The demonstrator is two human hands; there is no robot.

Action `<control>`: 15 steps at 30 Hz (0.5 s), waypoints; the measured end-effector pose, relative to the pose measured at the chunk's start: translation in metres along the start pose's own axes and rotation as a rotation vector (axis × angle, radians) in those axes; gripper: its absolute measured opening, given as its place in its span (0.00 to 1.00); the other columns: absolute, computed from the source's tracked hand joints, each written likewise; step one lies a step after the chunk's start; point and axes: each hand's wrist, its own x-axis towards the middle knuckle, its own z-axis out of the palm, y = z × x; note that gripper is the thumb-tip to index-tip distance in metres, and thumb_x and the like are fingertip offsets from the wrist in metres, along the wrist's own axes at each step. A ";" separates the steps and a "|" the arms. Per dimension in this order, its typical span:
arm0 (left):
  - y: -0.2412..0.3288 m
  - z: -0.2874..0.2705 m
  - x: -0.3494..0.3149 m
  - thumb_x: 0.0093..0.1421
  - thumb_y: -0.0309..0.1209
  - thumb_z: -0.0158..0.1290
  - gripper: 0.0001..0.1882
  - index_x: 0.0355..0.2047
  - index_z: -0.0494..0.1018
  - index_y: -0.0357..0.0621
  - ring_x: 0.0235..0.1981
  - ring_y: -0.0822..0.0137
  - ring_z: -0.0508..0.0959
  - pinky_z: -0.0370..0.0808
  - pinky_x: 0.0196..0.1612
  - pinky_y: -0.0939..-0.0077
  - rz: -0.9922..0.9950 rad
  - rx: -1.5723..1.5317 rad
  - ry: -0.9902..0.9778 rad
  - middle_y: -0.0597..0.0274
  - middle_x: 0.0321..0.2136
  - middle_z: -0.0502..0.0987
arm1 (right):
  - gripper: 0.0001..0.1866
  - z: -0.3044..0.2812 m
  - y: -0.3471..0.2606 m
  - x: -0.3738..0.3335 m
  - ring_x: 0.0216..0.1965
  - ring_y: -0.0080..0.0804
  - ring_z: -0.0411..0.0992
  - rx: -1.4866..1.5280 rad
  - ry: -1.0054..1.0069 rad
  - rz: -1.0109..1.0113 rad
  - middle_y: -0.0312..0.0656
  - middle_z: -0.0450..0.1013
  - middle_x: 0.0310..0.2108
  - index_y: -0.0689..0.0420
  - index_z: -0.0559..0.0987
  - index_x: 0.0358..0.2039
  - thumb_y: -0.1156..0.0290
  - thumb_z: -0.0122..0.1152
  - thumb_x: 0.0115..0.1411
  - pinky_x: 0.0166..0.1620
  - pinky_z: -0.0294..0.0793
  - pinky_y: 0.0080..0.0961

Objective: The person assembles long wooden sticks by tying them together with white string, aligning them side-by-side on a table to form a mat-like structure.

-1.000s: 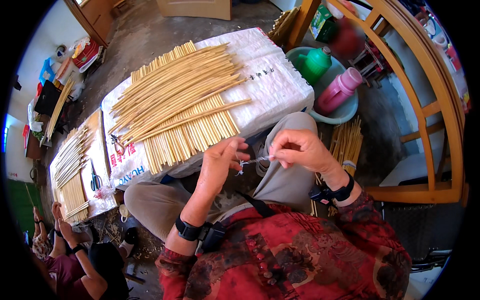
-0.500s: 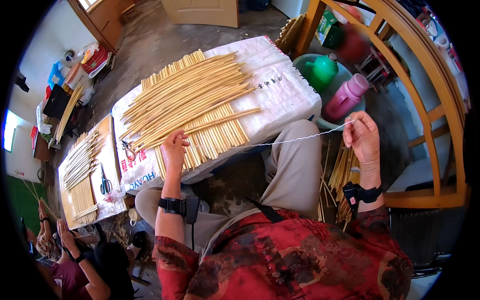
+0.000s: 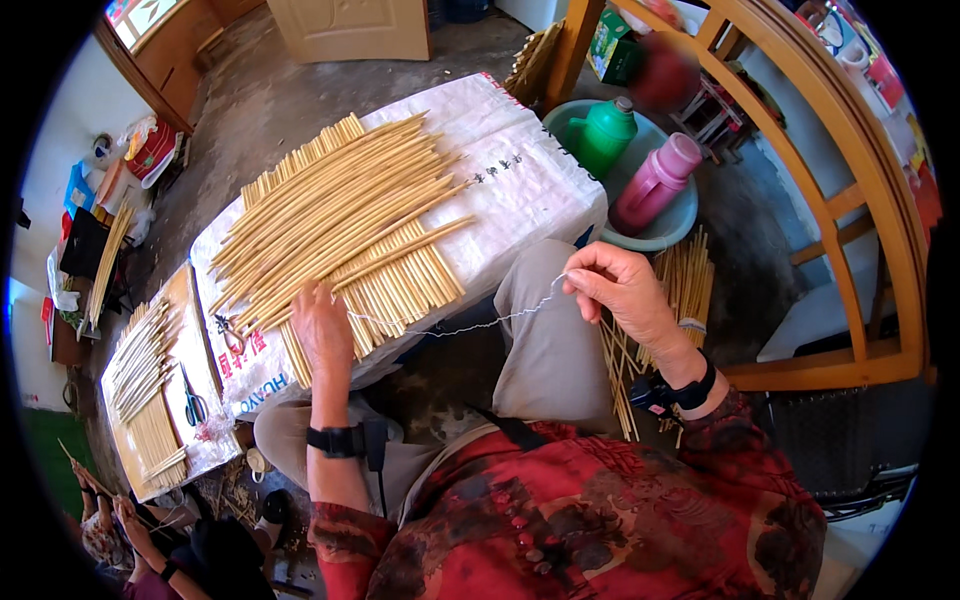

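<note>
A white string [image 3: 478,326] hangs in a slack curve between my two hands. My right hand [image 3: 622,290] pinches its far end between thumb and fingertips, above my right knee. My left hand [image 3: 323,335] lies at the near edge of a pile of long straw-coloured sticks [image 3: 330,210], its fingers curled down among them. The string runs up to those fingers; what they grip is hidden. Under the long sticks, a row of shorter sticks [image 3: 410,270] lies side by side, crossing them. One single stick [image 3: 420,242] rests apart on that row.
The sticks lie on a table covered with a white woven sheet [image 3: 545,165]. A basin [image 3: 690,215] at its right holds a green flask [image 3: 605,135] and a pink flask [image 3: 655,185]. Loose sticks [image 3: 685,285] stand by a wooden frame [image 3: 840,225]. Scissors [image 3: 194,405] lie on a board at left, near another person's hands [image 3: 130,520].
My right hand has moved left and down, toward me, and the string has gone from nearly taut to slack. My left hand has reached in against the sticks. The whole view has shifted slightly.
</note>
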 end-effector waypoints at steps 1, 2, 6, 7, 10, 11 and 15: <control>0.017 -0.012 0.002 0.50 0.23 0.53 0.14 0.39 0.72 0.41 0.41 0.59 0.72 0.70 0.40 0.71 -0.086 -0.377 -0.062 0.54 0.41 0.72 | 0.06 0.006 0.001 0.003 0.17 0.13 0.64 -0.004 -0.015 0.000 0.33 0.70 0.23 0.61 0.73 0.31 0.71 0.53 0.57 0.19 0.63 0.10; 0.041 -0.024 0.002 0.50 0.21 0.53 0.14 0.39 0.71 0.40 0.42 0.62 0.72 0.70 0.39 0.76 -0.175 -0.756 -0.122 0.55 0.42 0.72 | 0.06 0.012 0.003 0.005 0.17 0.13 0.64 -0.010 -0.030 0.002 0.33 0.70 0.23 0.60 0.73 0.31 0.70 0.53 0.57 0.20 0.63 0.10; 0.127 -0.068 -0.018 0.54 0.22 0.51 0.17 0.45 0.67 0.39 0.44 0.69 0.71 0.72 0.37 0.79 -0.202 -1.676 -0.514 0.60 0.48 0.67 | 0.06 0.044 0.000 0.013 0.18 0.12 0.63 -0.028 -0.129 -0.006 0.30 0.68 0.21 0.60 0.73 0.31 0.71 0.53 0.58 0.20 0.61 0.10; 0.138 -0.074 -0.019 0.55 0.23 0.50 0.15 0.44 0.67 0.35 0.41 0.70 0.71 0.72 0.36 0.77 -0.283 -1.853 -0.561 0.58 0.46 0.68 | 0.06 0.050 -0.002 0.013 0.18 0.12 0.63 -0.033 -0.146 -0.015 0.30 0.68 0.21 0.60 0.73 0.31 0.71 0.53 0.58 0.20 0.61 0.10; 0.138 -0.072 -0.025 0.56 0.24 0.50 0.11 0.41 0.68 0.35 0.32 0.74 0.72 0.70 0.32 0.82 -0.337 -1.791 -0.561 0.62 0.35 0.72 | 0.05 0.061 -0.002 0.014 0.18 0.12 0.62 -0.074 -0.168 -0.034 0.30 0.68 0.21 0.59 0.74 0.32 0.72 0.52 0.58 0.20 0.60 0.10; 0.135 -0.074 -0.027 0.56 0.24 0.50 0.10 0.39 0.68 0.36 0.29 0.75 0.71 0.69 0.30 0.84 -0.343 -1.735 -0.580 0.64 0.32 0.72 | 0.05 0.062 -0.001 0.014 0.18 0.12 0.62 -0.077 -0.171 -0.036 0.30 0.68 0.21 0.60 0.74 0.32 0.72 0.52 0.58 0.20 0.60 0.10; 0.126 -0.069 -0.034 0.56 0.25 0.51 0.06 0.34 0.71 0.38 0.21 0.81 0.66 0.64 0.25 0.89 -0.307 -1.573 -0.504 0.70 0.23 0.70 | 0.08 0.065 0.004 0.014 0.18 0.13 0.64 -0.095 -0.193 -0.032 0.32 0.70 0.22 0.60 0.74 0.34 0.70 0.51 0.59 0.20 0.62 0.10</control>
